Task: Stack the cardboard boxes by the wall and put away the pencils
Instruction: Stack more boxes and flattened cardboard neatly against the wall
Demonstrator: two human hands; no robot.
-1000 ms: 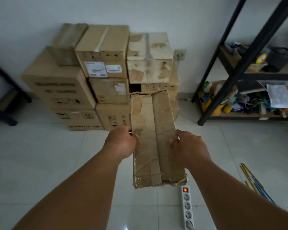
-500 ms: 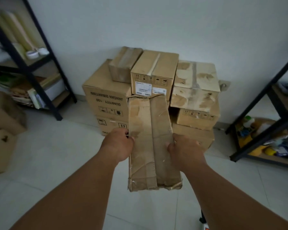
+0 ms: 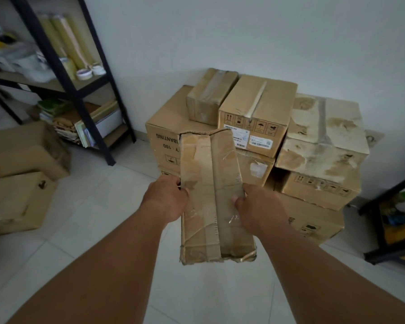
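View has swung left since a second ago: the stack of boxes (image 3: 257, 106) now sits right of centre, the black shelf (image 3: 80, 90) on the left has come into sight, and the floor patch with the power strip and pencils has dropped out of frame. The carried load is unchanged.

Long box (image 3: 214, 195) held level above the tiled floor (image 3: 103, 206), far end just short of the stack, which stands against the wall (image 3: 220, 31). Left hand (image 3: 167, 199) curls round its left long edge. Right hand (image 3: 260, 206) clamps the right edge, thumb lying on the top face. Both grips sit about mid-length.

Two loose boxes (image 3: 21, 199) wait on the floor at far left, not yet stacked. Pencils not visible now.

Risks, as judged:
- Near end of the long box is crushed and torn, tape peeling; a hard set-down could split it open.
- The stack's top is uneven: the small box (image 3: 208, 94) sits skewed and the worn box (image 3: 325, 132) lies lower. A long box bridging these would likely rock or slide off.
- Pushing it in forcefully could shunt the small box toward the wall.
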